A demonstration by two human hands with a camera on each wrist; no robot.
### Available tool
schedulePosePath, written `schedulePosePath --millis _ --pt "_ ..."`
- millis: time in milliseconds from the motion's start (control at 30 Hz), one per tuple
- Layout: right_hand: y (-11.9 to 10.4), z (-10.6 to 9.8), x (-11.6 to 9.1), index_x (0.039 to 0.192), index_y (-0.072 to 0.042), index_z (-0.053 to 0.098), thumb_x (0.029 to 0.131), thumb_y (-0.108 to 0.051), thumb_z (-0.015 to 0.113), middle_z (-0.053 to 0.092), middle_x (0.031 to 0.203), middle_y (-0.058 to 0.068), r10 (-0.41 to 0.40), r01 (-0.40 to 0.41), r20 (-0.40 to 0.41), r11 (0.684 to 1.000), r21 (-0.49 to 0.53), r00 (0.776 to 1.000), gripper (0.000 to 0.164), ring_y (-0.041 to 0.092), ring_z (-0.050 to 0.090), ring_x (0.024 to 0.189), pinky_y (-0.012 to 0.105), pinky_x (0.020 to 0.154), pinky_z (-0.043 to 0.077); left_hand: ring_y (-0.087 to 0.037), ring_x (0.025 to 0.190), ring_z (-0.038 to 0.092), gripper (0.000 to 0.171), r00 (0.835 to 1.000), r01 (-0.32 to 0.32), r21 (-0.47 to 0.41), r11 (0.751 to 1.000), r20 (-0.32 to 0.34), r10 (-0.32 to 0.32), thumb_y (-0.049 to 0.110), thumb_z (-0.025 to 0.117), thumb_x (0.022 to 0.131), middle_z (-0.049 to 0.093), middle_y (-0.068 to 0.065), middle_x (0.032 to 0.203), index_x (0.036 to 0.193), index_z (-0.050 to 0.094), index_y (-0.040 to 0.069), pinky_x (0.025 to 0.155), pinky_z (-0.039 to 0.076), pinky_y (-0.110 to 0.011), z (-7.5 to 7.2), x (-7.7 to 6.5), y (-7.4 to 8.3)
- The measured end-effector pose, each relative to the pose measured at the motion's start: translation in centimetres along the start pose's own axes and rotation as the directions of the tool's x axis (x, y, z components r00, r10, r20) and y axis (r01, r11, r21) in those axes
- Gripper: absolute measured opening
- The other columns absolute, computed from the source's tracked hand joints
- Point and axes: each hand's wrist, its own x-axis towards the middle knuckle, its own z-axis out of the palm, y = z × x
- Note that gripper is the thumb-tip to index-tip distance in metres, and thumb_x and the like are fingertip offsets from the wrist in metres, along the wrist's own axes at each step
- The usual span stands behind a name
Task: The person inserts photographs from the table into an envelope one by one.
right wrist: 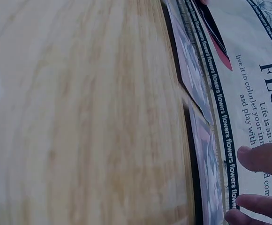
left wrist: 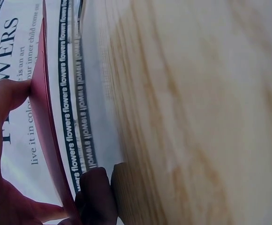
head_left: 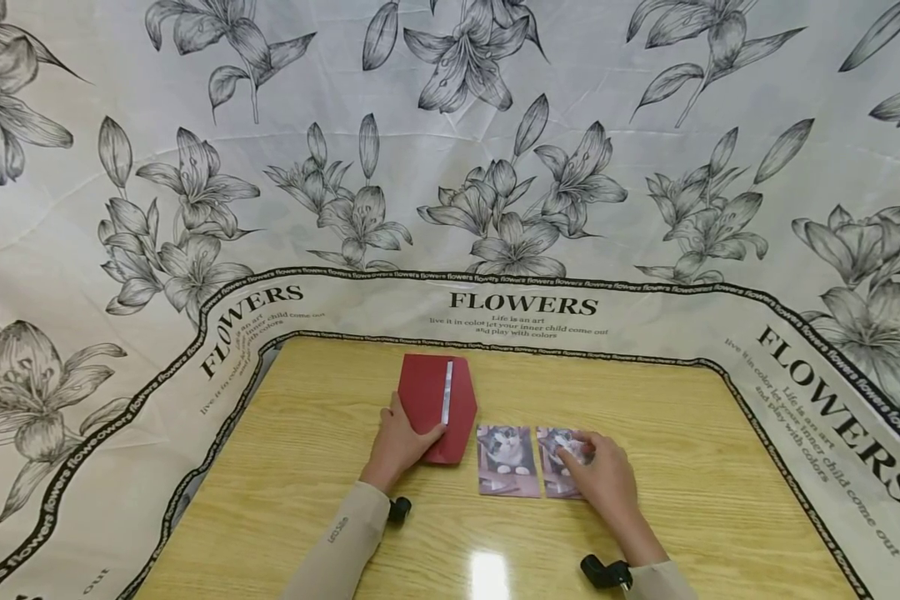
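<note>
A red envelope (head_left: 424, 392) with a silvery strip near its flap is held in my left hand (head_left: 402, 442), thumb on its upper face. In the left wrist view the envelope (left wrist: 43, 105) is seen nearly edge-on between thumb and fingers, raised at a tilt. Two cat picture cards lie side by side to its right: the left card (head_left: 507, 462) in full view, the right card (head_left: 552, 467) partly covered by my right hand (head_left: 603, 475). In the right wrist view, that hand's thumb and fingers are apart, close over the nearer card (right wrist: 206, 168).
The wooden table (head_left: 307, 467) carries the cards. A white cloth (head_left: 525, 312) printed with flowers and lettering borders it at the back and sides. Black wrist devices sit at the left cuff (head_left: 371, 508) and the right cuff (head_left: 660, 579).
</note>
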Motion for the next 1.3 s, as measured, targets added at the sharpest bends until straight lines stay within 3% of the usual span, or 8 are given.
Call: schedulePosePath --millis 233,700,967,1300 --pt "1.1 -0.8 -0.5 0.138 0.009 0.064 0.093 -0.041 0.082 0.067 0.119 0.029 0.016 -0.015 0.013 0.996 -0.084 1.0 0.069 0.048 0.06 0.11 0.063 0.09 0.048 -0.036 0.099 0.064 0.124 1.0 -0.002 -0.002 1.0 0.002 0.002 0.06 0.084 0.086 0.049 -0.032 0.135 0.168 0.018 -0.005 0.089 0.058 -0.054 -0.1 0.0 -0.1" --pt "1.9 -1.2 -0.7 0.128 0.011 0.063 0.085 -0.06 0.085 0.058 0.12 0.033 0.078 -0.068 0.057 0.983 -0.169 0.995 0.086 0.052 0.056 0.112 0.066 0.09 0.046 -0.037 0.101 0.064 0.122 1.0 0.008 0.012 1.0 0.003 -0.008 0.06 0.083 0.087 0.049 -0.031 0.134 0.168 0.018 -0.004 0.09 0.058 -0.053 -0.4 0.1 0.5" --pt "1.6 -1.5 -0.7 0.116 0.009 0.064 0.083 -0.059 0.086 0.057 0.111 0.029 0.101 -0.086 0.075 0.981 -0.174 0.992 0.078 0.047 0.057 0.104 0.064 0.087 0.046 -0.037 0.1 0.064 0.121 1.0 0.008 -0.01 1.0 -0.001 -0.008 0.056 0.085 0.086 0.05 -0.031 0.131 0.167 0.02 -0.005 0.089 0.058 -0.055 -0.4 0.0 0.8" --pt "1.6 -1.1 -0.9 0.115 0.005 0.057 0.083 -0.051 0.089 0.059 0.107 0.026 0.098 -0.09 0.057 0.987 -0.135 0.994 0.073 0.043 0.06 0.097 0.061 0.083 0.047 -0.039 0.101 0.064 0.121 1.0 0.01 -0.01 1.0 0.0 -0.01 0.056 0.085 0.086 0.049 -0.032 0.133 0.167 0.02 -0.006 0.09 0.057 -0.056 -0.4 -0.2 0.8"
